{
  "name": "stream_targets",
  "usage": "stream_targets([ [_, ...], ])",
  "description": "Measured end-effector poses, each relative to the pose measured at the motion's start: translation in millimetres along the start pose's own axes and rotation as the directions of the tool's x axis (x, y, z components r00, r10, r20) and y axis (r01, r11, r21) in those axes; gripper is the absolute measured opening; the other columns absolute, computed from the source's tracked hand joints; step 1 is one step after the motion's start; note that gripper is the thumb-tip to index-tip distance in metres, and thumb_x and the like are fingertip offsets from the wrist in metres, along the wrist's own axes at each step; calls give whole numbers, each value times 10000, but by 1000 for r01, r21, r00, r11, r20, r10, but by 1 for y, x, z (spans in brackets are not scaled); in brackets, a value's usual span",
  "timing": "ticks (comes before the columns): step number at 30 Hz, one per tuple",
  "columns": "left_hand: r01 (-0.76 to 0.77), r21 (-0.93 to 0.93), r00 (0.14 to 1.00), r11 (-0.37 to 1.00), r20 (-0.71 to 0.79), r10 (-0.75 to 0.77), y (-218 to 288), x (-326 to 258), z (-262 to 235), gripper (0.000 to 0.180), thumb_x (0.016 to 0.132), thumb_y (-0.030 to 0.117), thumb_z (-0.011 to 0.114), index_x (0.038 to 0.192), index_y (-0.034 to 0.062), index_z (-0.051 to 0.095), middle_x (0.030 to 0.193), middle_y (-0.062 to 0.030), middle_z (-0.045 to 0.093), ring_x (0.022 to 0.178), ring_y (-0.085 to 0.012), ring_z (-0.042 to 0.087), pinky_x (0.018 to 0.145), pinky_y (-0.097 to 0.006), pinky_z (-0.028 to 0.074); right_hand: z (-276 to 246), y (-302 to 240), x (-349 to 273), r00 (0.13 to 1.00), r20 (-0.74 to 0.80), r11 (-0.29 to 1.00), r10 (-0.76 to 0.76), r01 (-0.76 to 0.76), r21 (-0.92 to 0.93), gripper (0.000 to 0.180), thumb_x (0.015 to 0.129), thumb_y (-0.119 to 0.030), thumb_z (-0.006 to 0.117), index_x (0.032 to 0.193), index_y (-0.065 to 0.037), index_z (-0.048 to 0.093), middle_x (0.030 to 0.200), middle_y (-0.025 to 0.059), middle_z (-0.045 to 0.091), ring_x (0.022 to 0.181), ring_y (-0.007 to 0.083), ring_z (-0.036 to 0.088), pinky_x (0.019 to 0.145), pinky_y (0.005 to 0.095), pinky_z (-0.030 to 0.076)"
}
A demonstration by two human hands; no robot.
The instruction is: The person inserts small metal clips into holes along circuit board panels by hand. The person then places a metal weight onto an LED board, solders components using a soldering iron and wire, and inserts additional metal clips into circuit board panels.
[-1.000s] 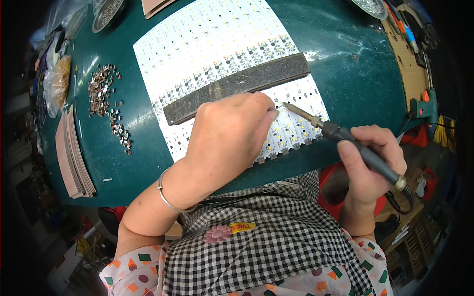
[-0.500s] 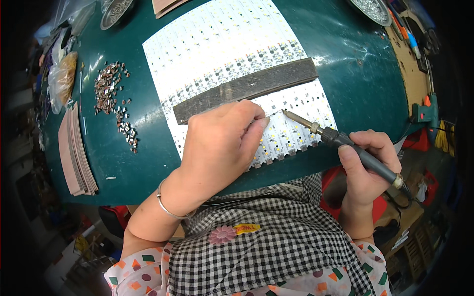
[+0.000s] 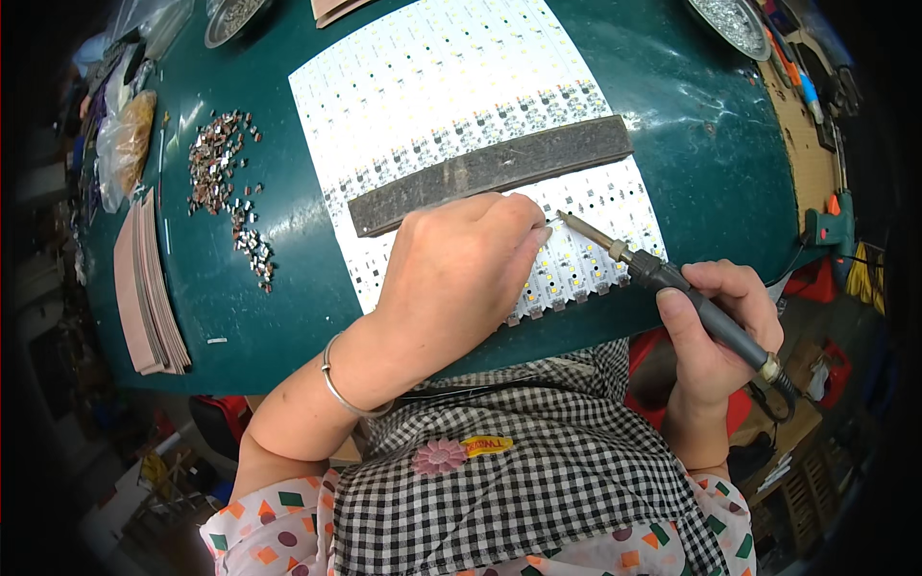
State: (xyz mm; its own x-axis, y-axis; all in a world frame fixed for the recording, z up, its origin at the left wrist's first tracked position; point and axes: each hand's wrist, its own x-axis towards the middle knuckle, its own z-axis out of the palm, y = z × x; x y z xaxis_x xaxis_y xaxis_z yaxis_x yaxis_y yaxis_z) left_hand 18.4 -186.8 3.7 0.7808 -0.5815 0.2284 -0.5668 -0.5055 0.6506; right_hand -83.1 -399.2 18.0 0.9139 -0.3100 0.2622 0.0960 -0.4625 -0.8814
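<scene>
My right hand (image 3: 725, 326) is wrapped round the dark handle of a soldering iron (image 3: 706, 307). The iron's tip points up and left, down at a white LED circuit board panel (image 3: 384, 106). My left hand (image 3: 471, 259) rests over the panel's near part, thumb and forefinger pinched on a short end of thin solder wire (image 3: 552, 220) close to the tip. Most of the wire is hidden by the fingers. Across the panel, just beyond my left hand, lies a dark flat bar (image 3: 499, 163). Small chips and yellow LEDs stand in rows on both sides of it.
Loose small metal-and-brown parts (image 3: 219, 158) are heaped left on the green table (image 3: 279, 336). Beside them stand a stack of brown strips (image 3: 149, 288) and a plastic bag (image 3: 127, 149). Metal dishes (image 3: 732, 24) sit at the far corners. A green glue gun (image 3: 831, 226) lies right.
The view has shifted slightly, so the table and panel appear further right. My left hand and the iron's tip are still close together over the same row, the tip slightly further along.
</scene>
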Motion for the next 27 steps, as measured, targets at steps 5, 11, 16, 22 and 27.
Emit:
stream_targets([
  [5,47,-6,999,999,-13,-47,2,-4,-6,96,788,35,765,815,13,675,677,-84,649,533,-149,601,499,-257,469,-1,1,-4,994,-56,994,96,-93,61,263,735,-59,838,915,23,665,742,44,654,619,61,548,564,193,406],
  [11,80,-93,996,992,-41,-84,-2,-12,-19,85,786,5,756,812,12,676,646,-36,613,518,-65,517,477,-219,405,-4,4,-4,981,-114,958,159,-125,257,255,765,-37,813,943,34,645,740,18,610,641,50,519,592,175,381],
  [16,138,-95,990,986,-7,-139,0,-15,-17,73,792,-8,747,815,13,680,630,-28,602,505,-56,483,462,-225,373,2,2,-7,995,3,974,101,-100,202,233,765,-23,808,927,28,647,757,26,614,635,48,507,584,181,376],
  [22,40,-106,996,994,-74,-48,0,-7,-6,77,794,11,757,820,23,686,628,-56,606,492,-93,506,466,-235,392,2,3,-5,983,-93,971,157,-136,199,227,755,-7,812,909,29,649,750,13,605,629,42,494,576,178,367],
  [27,32,-61,998,998,-57,-36,-2,-4,-3,72,803,36,757,828,26,689,649,-81,630,504,-128,560,480,-258,430,2,3,-5,987,-45,978,151,-143,149,229,751,5,811,912,31,650,752,14,610,631,42,501,576,178,370],
])
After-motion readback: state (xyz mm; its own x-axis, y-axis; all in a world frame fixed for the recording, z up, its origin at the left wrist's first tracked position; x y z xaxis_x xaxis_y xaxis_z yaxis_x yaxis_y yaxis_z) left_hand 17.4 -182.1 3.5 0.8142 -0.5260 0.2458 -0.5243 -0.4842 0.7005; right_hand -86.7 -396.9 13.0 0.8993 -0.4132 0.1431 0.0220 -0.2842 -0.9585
